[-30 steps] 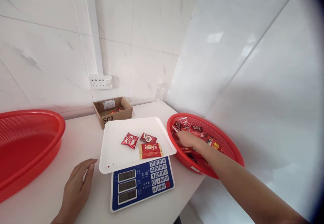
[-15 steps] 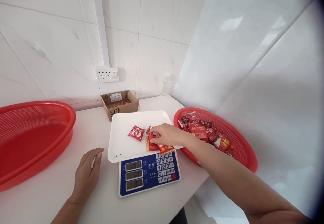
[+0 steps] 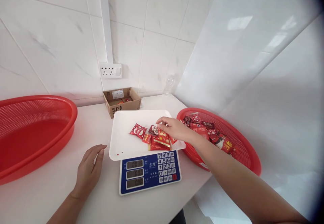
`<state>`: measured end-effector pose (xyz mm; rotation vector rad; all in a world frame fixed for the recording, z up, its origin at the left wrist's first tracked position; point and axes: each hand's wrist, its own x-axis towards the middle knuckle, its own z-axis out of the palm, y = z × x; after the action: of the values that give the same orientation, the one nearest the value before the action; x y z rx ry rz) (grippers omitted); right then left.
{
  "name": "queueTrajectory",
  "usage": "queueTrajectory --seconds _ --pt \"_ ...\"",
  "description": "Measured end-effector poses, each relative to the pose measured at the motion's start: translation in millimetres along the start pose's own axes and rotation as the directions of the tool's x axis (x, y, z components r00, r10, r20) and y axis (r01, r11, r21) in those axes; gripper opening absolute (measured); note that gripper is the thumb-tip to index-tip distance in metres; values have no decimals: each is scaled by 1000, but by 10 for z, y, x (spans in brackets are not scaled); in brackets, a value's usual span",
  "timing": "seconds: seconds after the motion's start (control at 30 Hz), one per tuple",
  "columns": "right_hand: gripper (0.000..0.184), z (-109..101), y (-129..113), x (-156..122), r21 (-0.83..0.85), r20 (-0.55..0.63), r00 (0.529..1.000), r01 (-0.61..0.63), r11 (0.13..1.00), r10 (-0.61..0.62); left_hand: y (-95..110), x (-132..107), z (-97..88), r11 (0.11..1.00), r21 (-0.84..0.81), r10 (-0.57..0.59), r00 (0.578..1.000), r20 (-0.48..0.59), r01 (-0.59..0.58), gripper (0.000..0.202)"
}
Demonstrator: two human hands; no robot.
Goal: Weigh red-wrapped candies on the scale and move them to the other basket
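My left hand (image 3: pixel 90 166) rests on the white table left of the scale, its fingers loosely stretched and nothing in it. Over the right side of the white weighing tray (image 3: pixel 121 129) is my right hand (image 3: pixel 173 128), fingers slightly apart, right by several small snack packets. A red packet with white lettering (image 3: pixel 138 130) lies at the tray's middle. Beside it are a dark red packet (image 3: pixel 153 130) and a red-and-gold packet (image 3: pixel 162 139), the latter partly under my right hand. The blue scale panel (image 3: pixel 150 173), with displays and keys, shows below the tray.
A red oval basket (image 3: pixel 246 146) holding many wrapped snacks stands at the right, close to the tray. Another red basket (image 3: pixel 68 122) is at the left. Behind the tray sits a small cardboard box (image 3: pixel 126 105) against the tiled wall, below a socket (image 3: pixel 110 71).
My right hand has let go of the red-and-gold packets and drawn slightly up and right; they now lie on the tray. The left hand stays on the table. The view has shifted slightly.
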<state>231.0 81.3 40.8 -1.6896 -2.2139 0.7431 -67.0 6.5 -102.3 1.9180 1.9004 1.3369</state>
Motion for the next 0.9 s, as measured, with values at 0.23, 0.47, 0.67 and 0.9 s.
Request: queueTrajectory --seconds 0.23,0.47,0.67,0.9 --pt "39 -6 -4 34 -119 -86 996 0 993 -11 31 10 -30 1000 18 14 1000 -12 -13 29" --pt "37 -239 235 -419 -105 -385 922 -82 991 35 63 15 -27 999 -5 41 999 -32 -41 27" --pt "43 -200 590 -823 -155 -518 825 -350 924 225 115 16 2 1000 -1 29 999 -43 -29 27" --pt "46 160 721 -1036 -135 -396 891 -298 945 225 152 18 -6 1000 9 12 999 -48 -11 26"
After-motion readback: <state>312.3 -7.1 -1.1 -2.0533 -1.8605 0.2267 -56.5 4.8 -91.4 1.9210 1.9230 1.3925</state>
